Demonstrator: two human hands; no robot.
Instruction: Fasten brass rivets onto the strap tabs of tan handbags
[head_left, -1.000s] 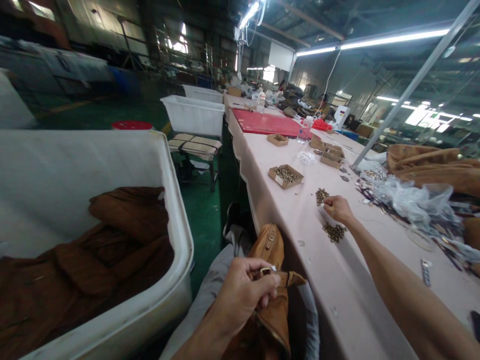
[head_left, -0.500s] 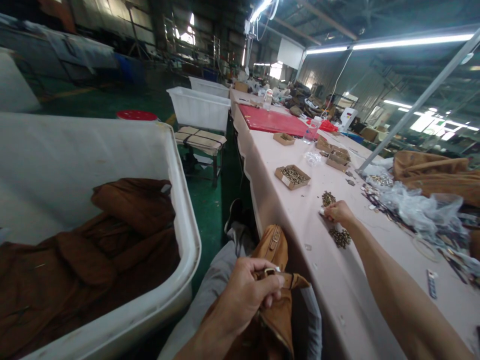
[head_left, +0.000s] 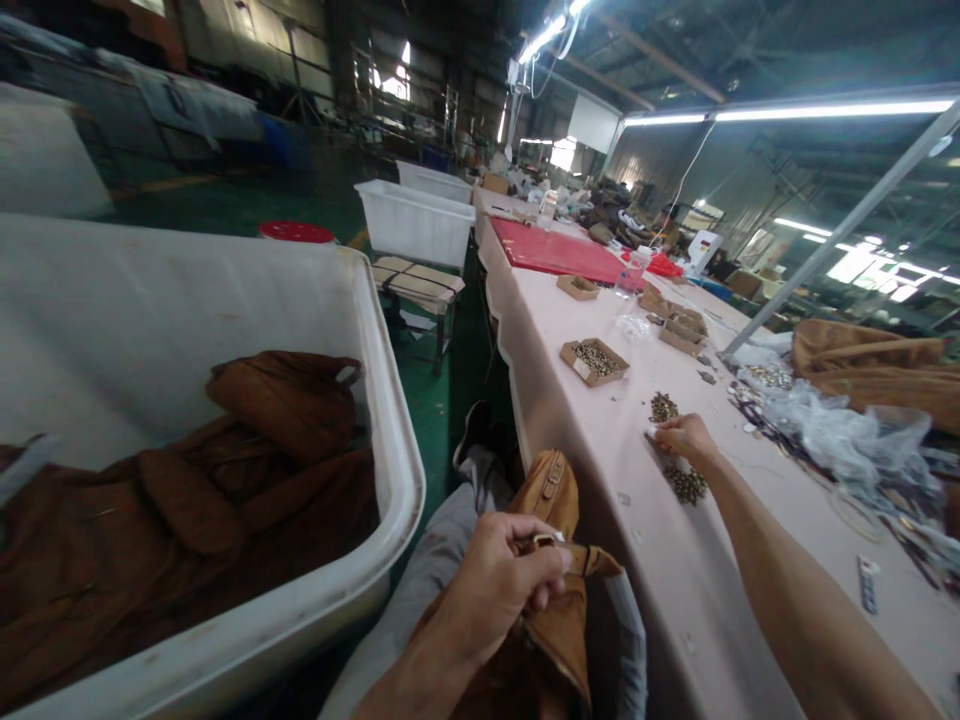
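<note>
My left hand [head_left: 517, 565] is closed on a buckled strap [head_left: 581, 560] of a brown suede-like garment [head_left: 559, 630] that lies across my lap. Its thumb and fingers pinch beside the metal buckle. Another buckled strap [head_left: 553, 475] shows on the garment beyond the hand. Over the table, my right hand [head_left: 686, 440] has its fingertips pinched together at the tabletop; whatever is between them is too small to make out. It sits between a pile of small brass-coloured metal pieces [head_left: 663, 406] and a nearer pile of similar pieces [head_left: 686, 485]. Something white shows at its fingertips.
A large white bin [head_left: 401, 440] holding brown garments [head_left: 285, 400] stands at my left. On the pink-covered table [head_left: 540, 330] are a cardboard box of metal pieces [head_left: 595, 360], a red board [head_left: 562, 250], a clear bottle [head_left: 631, 275] and plastic bags [head_left: 840, 430]. A stool [head_left: 420, 280] stands ahead.
The view has turned slightly left, so the surroundings appear further right. My left hand keeps its hold on the strap, and my right hand stays between the piles with its fingers pinched.
</note>
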